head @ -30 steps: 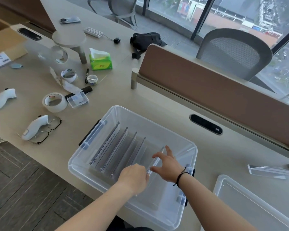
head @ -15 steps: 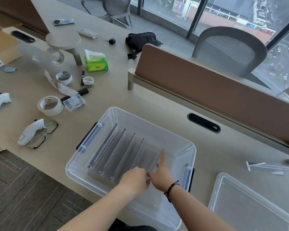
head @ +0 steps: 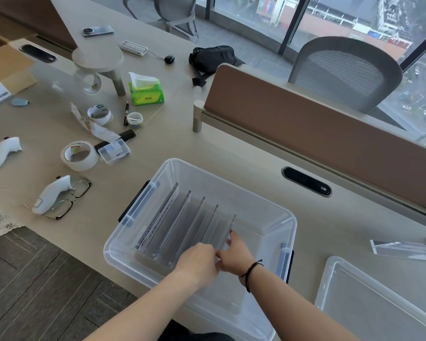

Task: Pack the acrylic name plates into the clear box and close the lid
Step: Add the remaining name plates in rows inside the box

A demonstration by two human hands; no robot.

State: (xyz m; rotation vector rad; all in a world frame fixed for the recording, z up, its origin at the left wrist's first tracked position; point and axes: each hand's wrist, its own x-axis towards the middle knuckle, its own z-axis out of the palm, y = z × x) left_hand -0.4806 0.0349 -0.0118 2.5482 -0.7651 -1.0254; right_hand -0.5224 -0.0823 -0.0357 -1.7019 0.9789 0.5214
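Both hands are placed inside the clear box (head: 261, 215), close together and almost touching. The left hand (head: 199, 260) is curled into a loose fist over the near ends of the acrylic name plates (head: 182, 222); whether something is gripped in it cannot be told. The right hand (head: 234, 254) is pinched on the near end of the rightmost plate, and a dark band is worn at its wrist. Five plates are seen standing on edge in a row in the left half of the box. The box is set on the bench (head: 244, 153) near its front edge. The lid (head: 379, 303) is laid to the right, apart from the box. One more plate (head: 403, 249) is left on the bench beyond the lid.
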